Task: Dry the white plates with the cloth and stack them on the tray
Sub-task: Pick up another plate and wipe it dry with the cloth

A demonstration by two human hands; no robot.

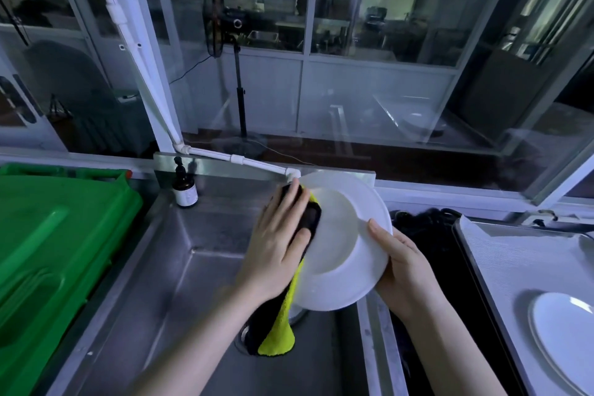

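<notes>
Head view. Steel sink [180, 235], brushed and dull, held nothing loose in its basin; a drain opening sat partly hidden behind the hanging cloth. Over the basin, a round white plate [345, 244], glossy with a broad rim, was tilted up on edge. Right hand [403, 267] was clamped on its right rim, thumb on the face. Left hand [279, 241] pressed flat, fingers spread, holding a black-and-yellow cloth [279, 328] against the plate's left side; the plush tail hung down toward the drain. To the right, a pale rectangular tray [514, 260] carried another white plate [565, 331] lying flat. Green plastic bin lid [54, 241] sat left; a dark pump bottle [184, 190] stood at the sink's back corner.
</notes>
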